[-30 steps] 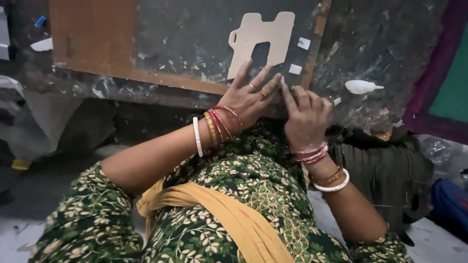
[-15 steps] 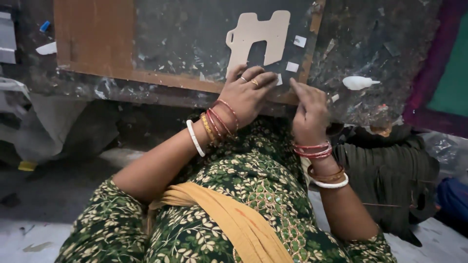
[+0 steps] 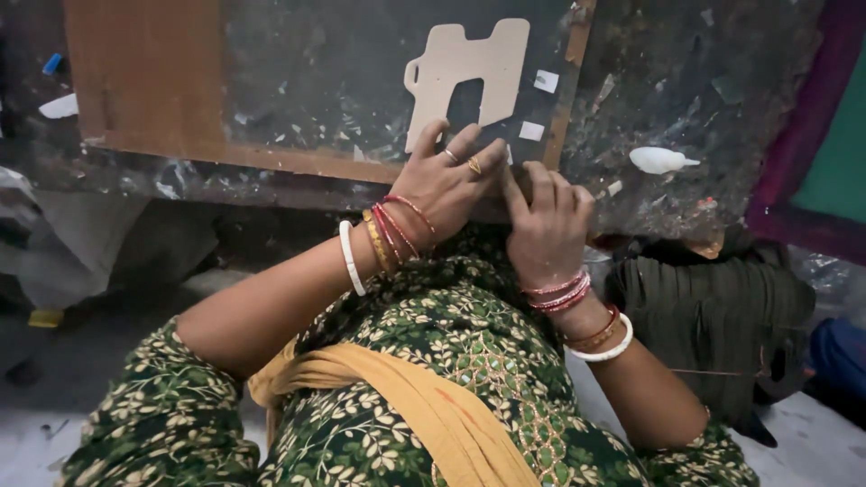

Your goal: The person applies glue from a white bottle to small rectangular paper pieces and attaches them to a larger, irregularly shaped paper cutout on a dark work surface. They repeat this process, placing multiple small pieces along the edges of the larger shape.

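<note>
Both hands [image 3: 451, 185] [image 3: 544, 230] press flat tan cardboard cutout [image 3: 465, 68], dark scuffed board [image 3: 343, 81].

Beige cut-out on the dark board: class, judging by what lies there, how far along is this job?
Done: the beige cut-out already has its outline and lies flat on the dark board, with small white scraps beside it. In hand: the left hand presses at its lower edge while the right hand works beside it. Left: the cut-out is not yet lifted off.
</note>
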